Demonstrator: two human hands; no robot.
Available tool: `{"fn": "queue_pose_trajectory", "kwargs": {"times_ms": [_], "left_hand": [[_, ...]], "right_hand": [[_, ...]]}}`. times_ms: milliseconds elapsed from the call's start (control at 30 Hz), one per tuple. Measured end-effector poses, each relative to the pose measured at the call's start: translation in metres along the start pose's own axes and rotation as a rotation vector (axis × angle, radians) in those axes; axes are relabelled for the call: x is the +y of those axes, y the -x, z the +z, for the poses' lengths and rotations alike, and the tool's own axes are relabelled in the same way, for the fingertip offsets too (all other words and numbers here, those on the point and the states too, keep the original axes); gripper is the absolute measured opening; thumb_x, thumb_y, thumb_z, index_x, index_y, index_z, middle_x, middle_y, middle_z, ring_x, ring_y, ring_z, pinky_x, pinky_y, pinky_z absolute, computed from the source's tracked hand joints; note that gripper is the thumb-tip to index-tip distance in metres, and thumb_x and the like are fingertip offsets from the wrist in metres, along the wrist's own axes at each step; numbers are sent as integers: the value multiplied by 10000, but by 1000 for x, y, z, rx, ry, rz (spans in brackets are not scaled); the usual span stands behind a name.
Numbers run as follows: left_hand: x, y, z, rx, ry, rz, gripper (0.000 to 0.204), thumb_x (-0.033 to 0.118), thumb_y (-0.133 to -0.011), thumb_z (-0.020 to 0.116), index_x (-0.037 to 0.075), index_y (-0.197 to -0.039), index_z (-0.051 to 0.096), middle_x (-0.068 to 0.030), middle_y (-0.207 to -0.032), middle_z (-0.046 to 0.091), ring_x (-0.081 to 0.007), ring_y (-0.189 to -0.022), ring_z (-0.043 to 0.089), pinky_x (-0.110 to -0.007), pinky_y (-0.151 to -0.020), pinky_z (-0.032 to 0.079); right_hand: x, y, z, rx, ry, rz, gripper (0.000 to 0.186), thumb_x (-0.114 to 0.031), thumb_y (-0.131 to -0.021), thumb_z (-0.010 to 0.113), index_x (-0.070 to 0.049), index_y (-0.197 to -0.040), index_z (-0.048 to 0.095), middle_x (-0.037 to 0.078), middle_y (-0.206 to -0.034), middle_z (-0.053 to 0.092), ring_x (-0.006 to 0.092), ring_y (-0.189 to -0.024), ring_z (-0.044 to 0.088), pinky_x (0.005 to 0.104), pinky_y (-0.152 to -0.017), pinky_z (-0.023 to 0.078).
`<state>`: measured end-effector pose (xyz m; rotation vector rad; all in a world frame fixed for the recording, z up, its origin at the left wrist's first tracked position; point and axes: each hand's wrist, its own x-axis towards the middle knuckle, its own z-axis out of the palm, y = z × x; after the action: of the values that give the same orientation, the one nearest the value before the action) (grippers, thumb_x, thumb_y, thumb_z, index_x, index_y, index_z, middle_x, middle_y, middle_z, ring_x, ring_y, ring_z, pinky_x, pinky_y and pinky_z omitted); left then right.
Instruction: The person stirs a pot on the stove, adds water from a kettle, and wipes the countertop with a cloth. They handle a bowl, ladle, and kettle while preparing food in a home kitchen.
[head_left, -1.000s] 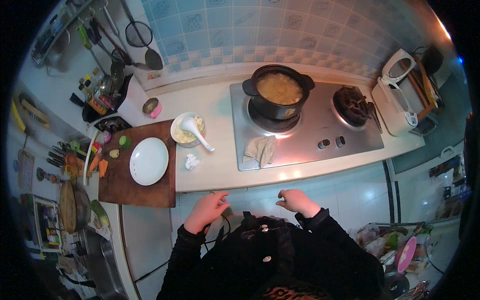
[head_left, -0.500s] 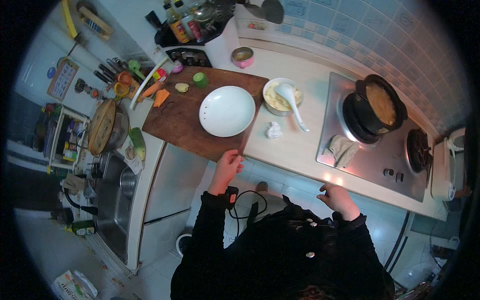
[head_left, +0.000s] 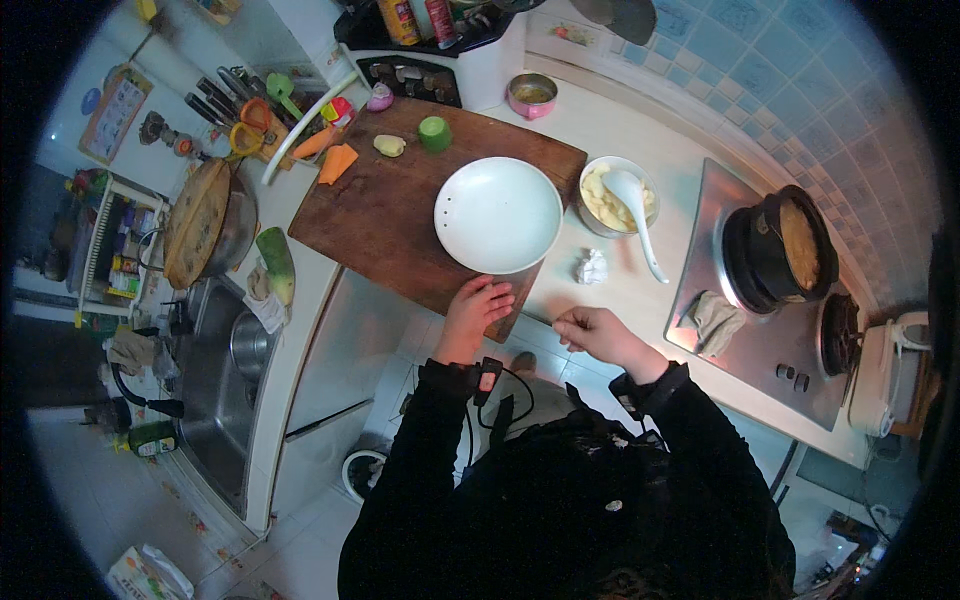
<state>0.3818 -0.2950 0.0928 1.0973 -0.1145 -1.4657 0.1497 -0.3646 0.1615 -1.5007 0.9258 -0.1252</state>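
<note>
My left hand (head_left: 474, 318) is over the front edge of the brown cutting board (head_left: 360, 225), its fingers loosely stretched and apart, holding nothing. Just beyond its fingertips lies a white plate (head_left: 498, 215) with a few small dark marks near its left rim. To the right, my right hand (head_left: 597, 335) hovers at the counter's front edge with fingers pinched together; whether anything is between them is hidden. Nearest beyond it is a crumpled white tissue (head_left: 591, 266). A bowl (head_left: 590, 221) of pale yellow pieces holds a white spoon (head_left: 637, 215).
On the board's far side lie a green vegetable piece (head_left: 435, 133), a pale peeled piece (head_left: 389, 146) and orange pieces (head_left: 338, 163). A dark pot (head_left: 822, 235) of brownish food stands on the stove (head_left: 760, 350), near a folded cloth (head_left: 713, 322). At left is a sink (head_left: 212, 400).
Both hands have come closer together, the right moving left toward the left hand. My left hand's fingers have spread and reached closer to the plate. The whole view has shifted slightly.
</note>
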Motion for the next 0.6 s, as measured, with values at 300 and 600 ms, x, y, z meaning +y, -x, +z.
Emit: {"fn": "queue_pose_trajectory", "kwargs": {"times_ms": [300, 600], "left_hand": [[10, -9, -5, -66, 110, -87, 181, 114, -915, 576, 38, -1045, 474, -207, -1097, 627, -282, -975, 639, -382, -837, 534], [10, -20, 1, -77, 124, -98, 370, 229, -969, 476, -24, -1238, 487, -177, -1182, 590, -281, -1078, 594, -385, -933, 484]], "right_hand": [[-25, -86, 0, 247, -605, 262, 295, -306, -927, 604, -17, -986, 600, 59, -826, 644, 135, -683, 619, 246, -624, 513], [-27, -105, 4, 329, -577, 182, 286, -186, -883, 617, 73, -1004, 591, 89, -779, 647, 124, -632, 597, 215, -573, 489]]}}
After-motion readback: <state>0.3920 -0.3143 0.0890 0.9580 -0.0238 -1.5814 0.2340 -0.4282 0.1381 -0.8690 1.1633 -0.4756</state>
